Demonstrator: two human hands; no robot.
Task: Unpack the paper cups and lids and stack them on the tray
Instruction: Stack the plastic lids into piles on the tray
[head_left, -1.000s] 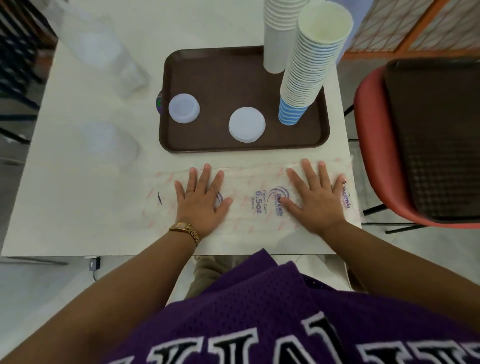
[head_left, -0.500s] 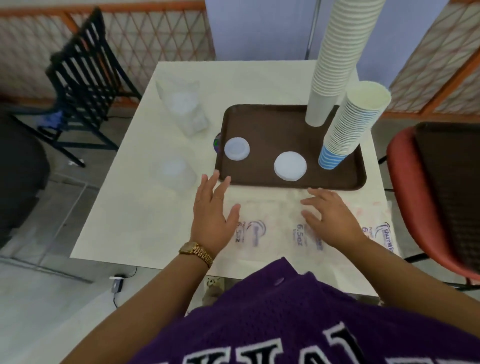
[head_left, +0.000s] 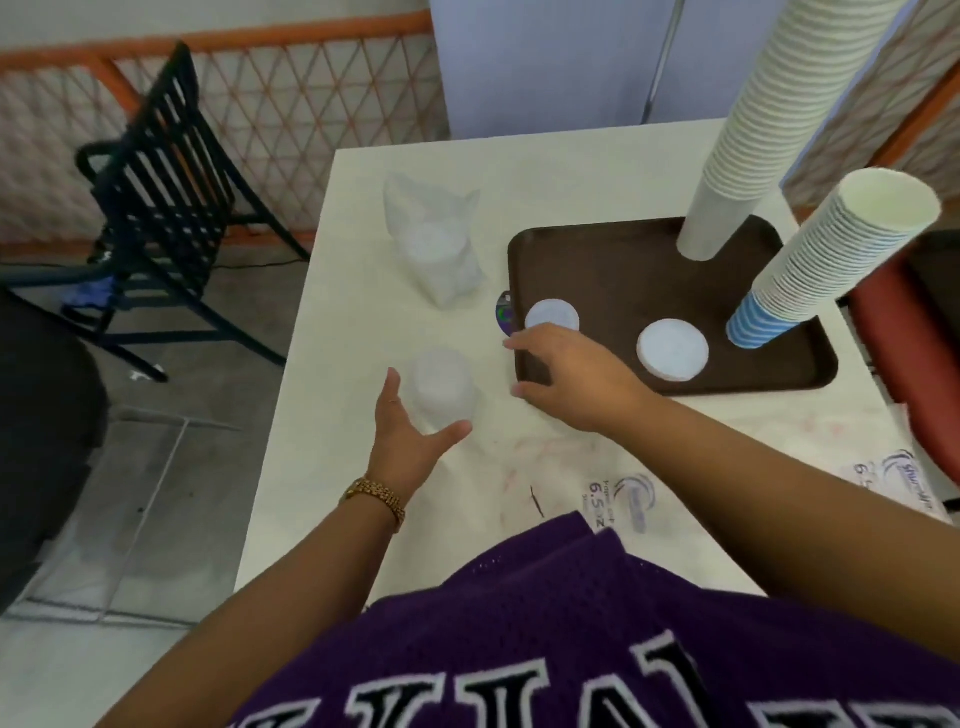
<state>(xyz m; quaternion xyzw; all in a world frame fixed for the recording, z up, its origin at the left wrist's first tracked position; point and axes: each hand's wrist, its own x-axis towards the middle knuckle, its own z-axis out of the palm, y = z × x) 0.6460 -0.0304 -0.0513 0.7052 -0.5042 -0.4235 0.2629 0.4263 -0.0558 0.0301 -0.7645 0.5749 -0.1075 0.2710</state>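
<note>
A brown tray (head_left: 613, 260) on the white table holds a tall white cup stack (head_left: 748, 135), a leaning blue-striped cup stack (head_left: 810, 260) and two white lid piles, a small lid pile (head_left: 553, 315) and a larger lid pile (head_left: 672, 349). Left of the tray lies a clear bag of lids (head_left: 441, 387). My left hand (head_left: 410, 436) is spread around its near side, thumb and fingers apart. My right hand (head_left: 566, 374) hovers over the tray's left corner, fingers relaxed, holding nothing. A second, larger bag of lids (head_left: 434, 244) lies further back.
An empty printed cup wrapper (head_left: 649, 493) lies flat along the table's near edge. A black chair (head_left: 156, 208) stands to the left, a red chair (head_left: 904, 332) with a dark tray to the right. A small round sticker object (head_left: 503, 316) sits by the tray's left rim.
Both hands lifted off the flattened wrapper and moved left and forward; the left now flanks the small lid bag, the right crossed over to the tray's left corner. The view swung left.
</note>
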